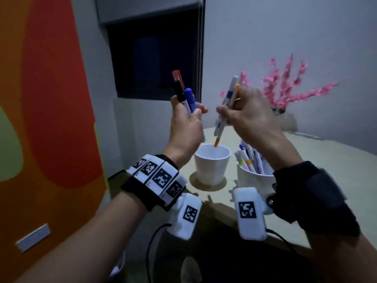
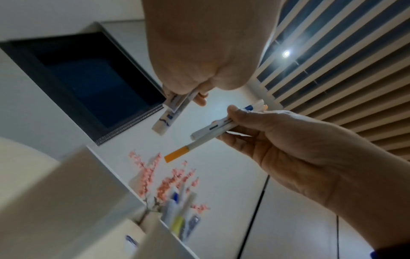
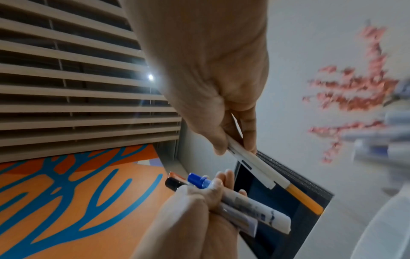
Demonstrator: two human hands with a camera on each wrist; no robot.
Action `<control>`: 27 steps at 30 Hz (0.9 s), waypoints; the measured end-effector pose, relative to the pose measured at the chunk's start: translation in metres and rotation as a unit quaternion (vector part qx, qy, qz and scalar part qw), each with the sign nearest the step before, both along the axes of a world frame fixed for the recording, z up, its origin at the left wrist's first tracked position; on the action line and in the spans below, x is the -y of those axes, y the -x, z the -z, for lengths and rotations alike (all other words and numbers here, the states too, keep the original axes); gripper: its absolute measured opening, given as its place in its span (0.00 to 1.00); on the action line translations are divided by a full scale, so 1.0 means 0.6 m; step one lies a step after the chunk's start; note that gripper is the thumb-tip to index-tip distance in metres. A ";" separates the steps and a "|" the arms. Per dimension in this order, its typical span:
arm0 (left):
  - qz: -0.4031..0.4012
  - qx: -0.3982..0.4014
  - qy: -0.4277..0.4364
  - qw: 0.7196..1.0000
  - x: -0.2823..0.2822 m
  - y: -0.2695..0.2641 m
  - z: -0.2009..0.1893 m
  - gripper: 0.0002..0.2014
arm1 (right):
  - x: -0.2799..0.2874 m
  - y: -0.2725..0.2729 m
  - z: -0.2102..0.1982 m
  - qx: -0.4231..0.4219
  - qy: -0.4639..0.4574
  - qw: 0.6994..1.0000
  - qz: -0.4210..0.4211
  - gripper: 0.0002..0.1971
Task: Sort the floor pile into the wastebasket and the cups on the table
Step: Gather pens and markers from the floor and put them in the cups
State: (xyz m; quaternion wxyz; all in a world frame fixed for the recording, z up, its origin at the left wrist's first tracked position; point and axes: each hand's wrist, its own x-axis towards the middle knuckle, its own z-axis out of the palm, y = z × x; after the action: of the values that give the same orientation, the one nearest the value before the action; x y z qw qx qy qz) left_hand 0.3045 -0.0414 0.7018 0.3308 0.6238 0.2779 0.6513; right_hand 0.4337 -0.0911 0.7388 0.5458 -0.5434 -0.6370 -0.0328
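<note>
Two slim pens (image 1: 225, 111), one white with blue marks and one with an orange tip, sit pinched between thumb and fingers of the right hand (image 1: 246, 117), slanting down with the orange tip just over the mouth of the empty white cup (image 1: 212, 163) at the near left of the table (image 1: 306, 160). The left hand (image 1: 186, 123) keeps a closed grip round a bundle of thicker markers (image 1: 184, 94), with black, blue and red caps standing up out of the fist. All of these look light, stiff and smooth, so I judge they could slide through a loose pinch; taking them mid-barrel, as both hands do, seems soundest, and letting go one at a time should stop them rattling out. The cup to the right (image 1: 255, 178) already bristles with pens and is partly covered by the right wrist. Neither the floor pile nor the wastebasket is in view, so what remains to sort cannot be told. Both wrist views are blurred toward the cups, and how many markers the left hand holds is unclear.
</note>
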 end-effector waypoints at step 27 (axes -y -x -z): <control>0.121 -0.031 0.005 0.992 0.061 -0.188 0.052 0.09 | 0.035 -0.176 0.081 -0.033 0.209 0.971 0.114 0.05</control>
State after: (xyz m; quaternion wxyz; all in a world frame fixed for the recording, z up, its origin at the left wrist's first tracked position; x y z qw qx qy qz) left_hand 0.4173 -0.0777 0.6704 0.4018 0.6713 0.2137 0.5851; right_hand 0.5392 -0.1124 0.6903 0.4331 -0.7154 -0.5454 0.0569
